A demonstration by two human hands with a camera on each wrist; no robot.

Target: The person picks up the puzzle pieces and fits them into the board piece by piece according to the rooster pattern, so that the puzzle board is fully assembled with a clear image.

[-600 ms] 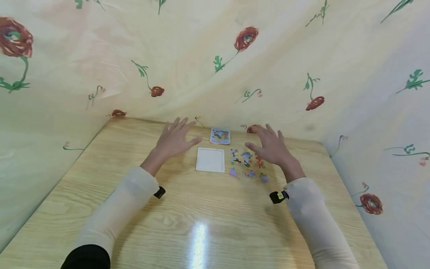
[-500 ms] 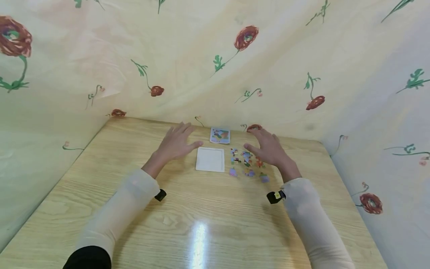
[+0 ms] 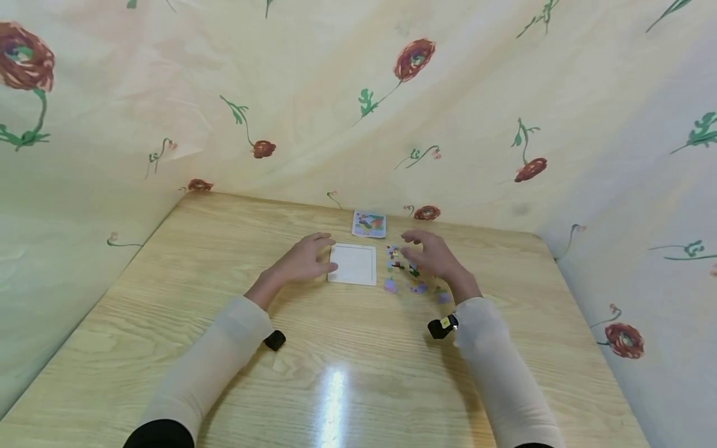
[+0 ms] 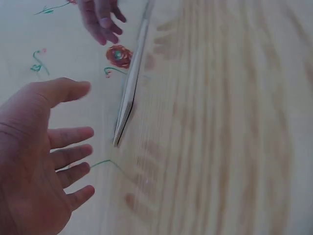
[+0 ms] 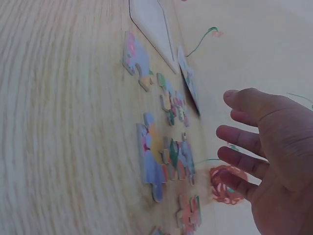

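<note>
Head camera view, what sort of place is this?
Probably an indoor tabletop set up for a jigsaw: there's a wood-grain table, a flower-patterned backdrop around it, and loose puzzle pieces beside a white square board. Whether it's a home or a studio, I can't tell.

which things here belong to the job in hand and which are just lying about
Likely the job's:
puzzle pieces
white square tray
small picture card

Likely just surroundings:
wooden table
floral backdrop
black wrist cameras
</note>
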